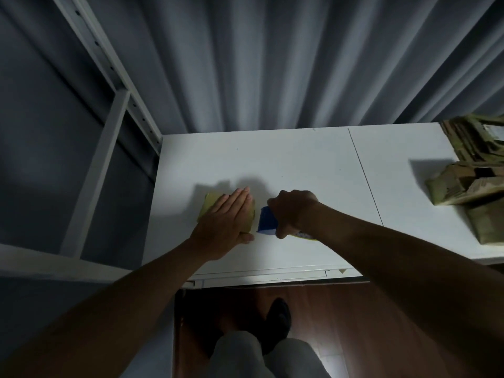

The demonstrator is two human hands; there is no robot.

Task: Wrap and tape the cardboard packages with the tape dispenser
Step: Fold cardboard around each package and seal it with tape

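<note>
Both my arms reach forward over the white tabletop (300,165). My left hand (227,216) lies flat, palm down, fingers straight and close together, pressing on top of a small cardboard package (211,204); it grips nothing. My right hand (293,211) is curled into a fist around the tape dispenser (266,221), knuckles up, with the blue body sticking out toward the package and a bit of yellow showing under my wrist.

I count one package under my hand and one dispenser. At the right end of the tabletop sits a heap of cardboard pieces (471,175); they overlap too much for me to count them.

The package is a flat, tan-yellow square, mostly covered by my palm, with its far-left corner and right edge showing. It sits left of the tabletop's middle, near the front edge. The dispenser is just beside its right edge; whether they touch I cannot tell.

Behind the tabletop hangs a grey pleated curtain (272,64), and a white metal shelf frame (114,110) stands to the left.
</note>
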